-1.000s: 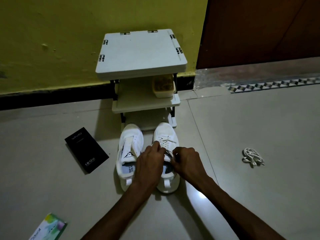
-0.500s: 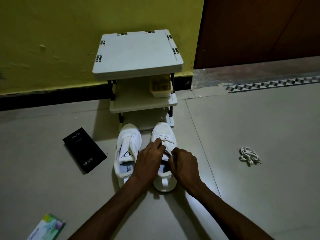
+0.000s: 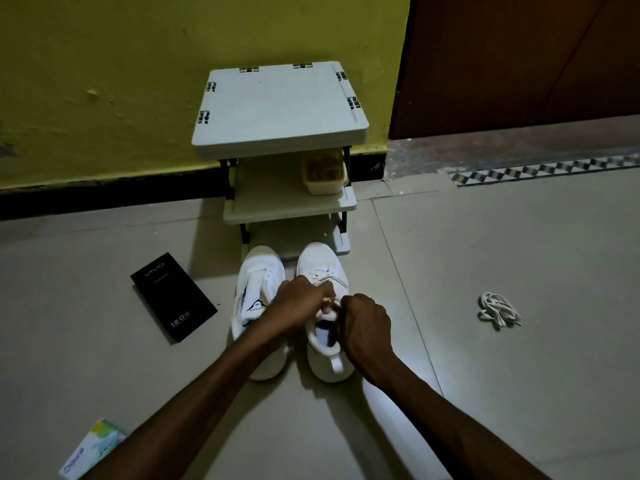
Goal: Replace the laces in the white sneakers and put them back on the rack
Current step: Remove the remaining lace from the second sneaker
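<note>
Both hands meet over the right-side sneaker (image 3: 318,261), which stands on the tiled floor (image 3: 485,393) with its toe just short of the rack (image 3: 280,109) and its heel toward you, so its long axis runs straight away from your body. The lace (image 3: 330,278) is crossed through the toe-end eyelets only. From your grip, the threaded rows lie forward and the open collar lies directly below and behind. Your left hand (image 3: 304,303) reaches in across the left-side sneaker (image 3: 259,268) and pinches what appears to be a lace end at its fingertips. Your right hand (image 3: 367,327) is curled tight against it from the outer side, but the knuckles hide what it holds. The right hand sits nearer the outer eyelet row and the left nearer the inner. The left-side sneaker is unlaced, with its tongue exposed and printed. Both uppers look like soft white knit over thick foam soles, and the lace looks flat, woven and limp. A loose lace bundle (image 3: 498,310) lies well apart on your right. In my judgement the next pass must be fed toward you, eyelet by eyelet.
</note>
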Demonstrator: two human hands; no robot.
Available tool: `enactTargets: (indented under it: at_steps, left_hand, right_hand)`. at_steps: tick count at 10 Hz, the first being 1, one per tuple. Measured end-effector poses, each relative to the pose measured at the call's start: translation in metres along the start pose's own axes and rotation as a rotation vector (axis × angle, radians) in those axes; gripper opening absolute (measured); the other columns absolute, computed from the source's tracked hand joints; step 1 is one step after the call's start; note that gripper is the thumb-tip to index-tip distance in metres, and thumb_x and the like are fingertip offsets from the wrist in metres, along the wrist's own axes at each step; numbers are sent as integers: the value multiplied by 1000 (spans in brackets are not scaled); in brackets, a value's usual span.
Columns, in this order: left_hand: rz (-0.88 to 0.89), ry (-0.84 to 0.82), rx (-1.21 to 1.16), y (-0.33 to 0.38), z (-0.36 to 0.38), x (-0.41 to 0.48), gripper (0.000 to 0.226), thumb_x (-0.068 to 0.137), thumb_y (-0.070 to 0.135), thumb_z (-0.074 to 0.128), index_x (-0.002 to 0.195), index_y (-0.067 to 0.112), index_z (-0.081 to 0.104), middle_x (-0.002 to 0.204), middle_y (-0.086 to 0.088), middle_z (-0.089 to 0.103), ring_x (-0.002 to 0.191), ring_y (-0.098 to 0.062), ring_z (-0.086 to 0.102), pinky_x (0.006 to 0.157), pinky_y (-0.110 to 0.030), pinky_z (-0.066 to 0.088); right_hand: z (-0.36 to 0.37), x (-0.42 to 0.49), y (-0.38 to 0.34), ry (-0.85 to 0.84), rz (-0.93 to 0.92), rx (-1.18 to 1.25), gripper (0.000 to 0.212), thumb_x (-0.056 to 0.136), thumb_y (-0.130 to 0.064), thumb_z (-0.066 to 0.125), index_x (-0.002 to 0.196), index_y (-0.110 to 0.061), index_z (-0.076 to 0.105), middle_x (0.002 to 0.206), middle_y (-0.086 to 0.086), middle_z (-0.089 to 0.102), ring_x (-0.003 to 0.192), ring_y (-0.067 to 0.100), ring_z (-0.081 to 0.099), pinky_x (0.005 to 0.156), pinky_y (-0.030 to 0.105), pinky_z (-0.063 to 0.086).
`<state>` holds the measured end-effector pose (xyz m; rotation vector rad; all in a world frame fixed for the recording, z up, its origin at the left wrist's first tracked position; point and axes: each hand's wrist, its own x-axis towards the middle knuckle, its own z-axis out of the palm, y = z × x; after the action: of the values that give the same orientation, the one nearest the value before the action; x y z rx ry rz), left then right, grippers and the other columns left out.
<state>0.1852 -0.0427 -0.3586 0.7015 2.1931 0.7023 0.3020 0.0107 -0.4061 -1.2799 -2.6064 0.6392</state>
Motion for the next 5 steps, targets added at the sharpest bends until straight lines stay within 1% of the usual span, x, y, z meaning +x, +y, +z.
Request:
enactTargets:
  at_steps: [1,2,3,4,5]
  left_hand:
    - [-115,-164,-694,10,-15,-15,32,82,25,52,52,15,57,60,-5,59,64,-21,54,74,-31,44]
    - [-247,-149,-861,8,-19,-14,28,83,17,50,56,12,54,54,-3,53,49,-17,52,61,-27,49]
    - [-382,-252,-1024,17,-32,-6,22,89,13,46,70,8,55,43,8,34,30,-6,26,42,-18,40]
    - [-497,-412,-1277,30,-43,-4,22,93,8,44,99,-7,58,44,9,28,29,-5,21,28,-18,21]
    - [-381,-416,-913,38,-42,-4,27,96,17,51,108,-5,62,49,7,35,34,-5,27,32,-17,20]
  right_hand:
    - [1,-3,-5,-1,-26,-10,14,94,-19,52,92,-9,63,97,9,64,86,25,60,49,15,16]
    - [0,-2,-6,-14,-24,-16,17,94,-17,51,93,-6,64,97,12,63,87,28,60,49,16,15]
    - [1,4,-7,-17,-6,-32,14,93,-16,52,91,-7,64,98,11,64,88,27,61,52,24,23]
    - [4,6,-9,-18,1,-31,14,94,-16,52,92,-7,64,98,11,64,88,26,60,59,26,29]
    - [5,7,-7,-24,13,-24,13,93,-15,53,89,-8,63,96,9,63,82,23,57,51,21,21]
